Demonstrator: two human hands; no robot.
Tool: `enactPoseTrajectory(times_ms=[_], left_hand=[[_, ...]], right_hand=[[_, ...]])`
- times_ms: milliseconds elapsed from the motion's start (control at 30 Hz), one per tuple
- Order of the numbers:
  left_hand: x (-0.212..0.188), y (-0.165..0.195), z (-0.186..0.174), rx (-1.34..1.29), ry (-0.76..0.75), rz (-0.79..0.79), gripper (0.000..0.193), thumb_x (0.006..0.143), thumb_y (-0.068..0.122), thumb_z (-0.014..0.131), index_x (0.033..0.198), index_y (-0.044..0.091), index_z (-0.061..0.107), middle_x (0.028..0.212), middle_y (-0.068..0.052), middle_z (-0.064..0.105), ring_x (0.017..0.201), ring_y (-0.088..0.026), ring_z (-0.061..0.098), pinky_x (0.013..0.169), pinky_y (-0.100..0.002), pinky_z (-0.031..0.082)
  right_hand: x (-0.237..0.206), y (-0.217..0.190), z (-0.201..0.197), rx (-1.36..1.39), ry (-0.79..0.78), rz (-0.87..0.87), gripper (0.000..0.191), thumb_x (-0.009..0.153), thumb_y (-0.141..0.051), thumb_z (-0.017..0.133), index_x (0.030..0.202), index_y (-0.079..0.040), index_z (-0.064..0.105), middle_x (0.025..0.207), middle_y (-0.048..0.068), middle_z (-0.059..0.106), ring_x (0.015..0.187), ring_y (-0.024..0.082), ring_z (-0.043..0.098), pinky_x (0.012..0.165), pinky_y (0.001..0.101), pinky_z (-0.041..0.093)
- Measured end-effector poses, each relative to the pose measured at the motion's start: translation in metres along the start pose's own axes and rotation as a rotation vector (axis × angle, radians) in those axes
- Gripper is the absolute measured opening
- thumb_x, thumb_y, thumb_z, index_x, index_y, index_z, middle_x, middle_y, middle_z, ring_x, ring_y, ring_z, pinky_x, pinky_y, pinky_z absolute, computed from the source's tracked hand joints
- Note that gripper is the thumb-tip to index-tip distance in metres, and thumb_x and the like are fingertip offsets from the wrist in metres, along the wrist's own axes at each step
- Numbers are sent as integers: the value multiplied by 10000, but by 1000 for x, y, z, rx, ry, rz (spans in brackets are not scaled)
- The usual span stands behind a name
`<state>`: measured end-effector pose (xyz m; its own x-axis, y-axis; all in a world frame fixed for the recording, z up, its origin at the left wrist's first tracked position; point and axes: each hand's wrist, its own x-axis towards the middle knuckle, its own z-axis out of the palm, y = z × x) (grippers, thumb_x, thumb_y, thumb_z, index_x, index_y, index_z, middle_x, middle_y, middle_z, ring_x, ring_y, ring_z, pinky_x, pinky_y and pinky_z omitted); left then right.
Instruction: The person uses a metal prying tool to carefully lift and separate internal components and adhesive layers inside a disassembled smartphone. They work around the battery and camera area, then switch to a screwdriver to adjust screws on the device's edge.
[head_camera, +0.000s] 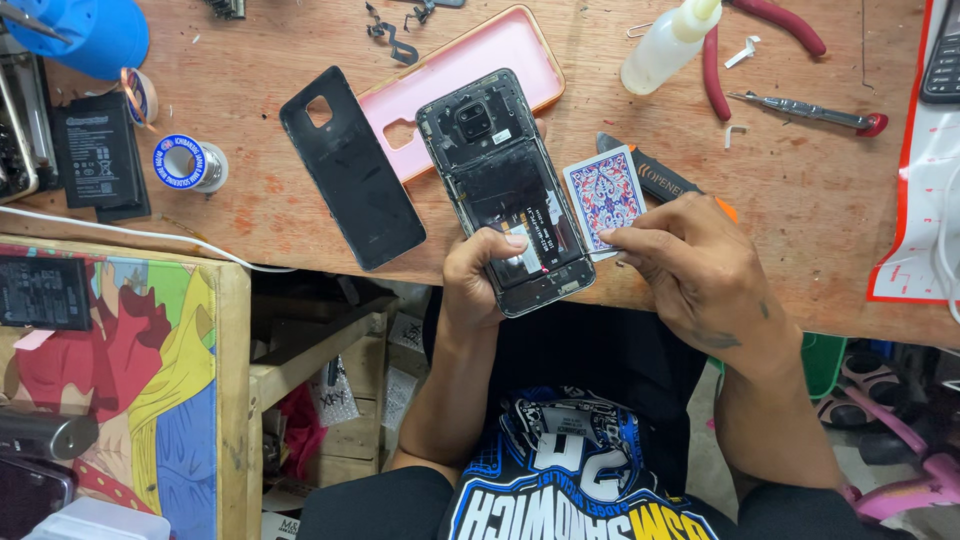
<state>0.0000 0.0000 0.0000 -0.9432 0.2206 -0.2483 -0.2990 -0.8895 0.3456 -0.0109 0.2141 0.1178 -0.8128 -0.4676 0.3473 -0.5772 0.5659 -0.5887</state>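
**Card into the phone's seam**

My left hand (478, 275) grips the opened phone (505, 190) at the wooden bench (820, 210) edge. My right hand (690, 265) pinches a playing card (605, 195) against the phone's right side; I'd best keep it flat and shallow.

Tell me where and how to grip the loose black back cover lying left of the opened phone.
Pinch the black back cover across its long edges near the lower end, coming from the near side. It lies flat on the wooden bench, so a fingertip must probably lift an edge first.
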Motion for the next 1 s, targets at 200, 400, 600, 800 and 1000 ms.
enactPoseTrajectory(times_ms=[200,400,600,800,1000], left_hand=[[-3,2,-5,2,13,-3,359,882,-12,489,1176,-201,573,1024,-251,686,839,-245,733,760,-335,626],[-13,20,-9,16,2,-11,370,874,-15,499,1194,-183,577,1024,-240,687,836,-241,729,752,-337,621],[-23,23,-4,35,24,-15,406,853,-7,507,1220,-168,572,1038,-232,685,849,-239,728,765,-345,622],[-46,18,-7,62,26,-21,416,851,3,509,1225,-167,569,1053,-230,685,872,-246,727,789,-355,622],[-57,8,-10,71,14,-25,420,843,-1,497,1223,-162,575,1056,-231,689,861,-238,729,770,-350,622]], right_hand=[[-3,-2,3,155,-96,199,284,846,27,769,1114,-40,702,983,112,698,832,193,700,724,303,566],[5,-18,19,111,-32,53,303,882,74,712,1163,-38,700,975,132,659,855,246,658,767,340,547],[-7,-21,24,189,-69,174,311,950,88,635,1231,-40,672,957,95,701,861,195,727,731,316,575],[-28,-33,23,178,-112,160,277,850,8,768,1105,-50,675,955,100,698,786,190,702,669,316,547],[-38,-36,18,100,-70,31,301,876,57,736,1155,-48,698,1004,115,677,861,241,672,734,326,542]])
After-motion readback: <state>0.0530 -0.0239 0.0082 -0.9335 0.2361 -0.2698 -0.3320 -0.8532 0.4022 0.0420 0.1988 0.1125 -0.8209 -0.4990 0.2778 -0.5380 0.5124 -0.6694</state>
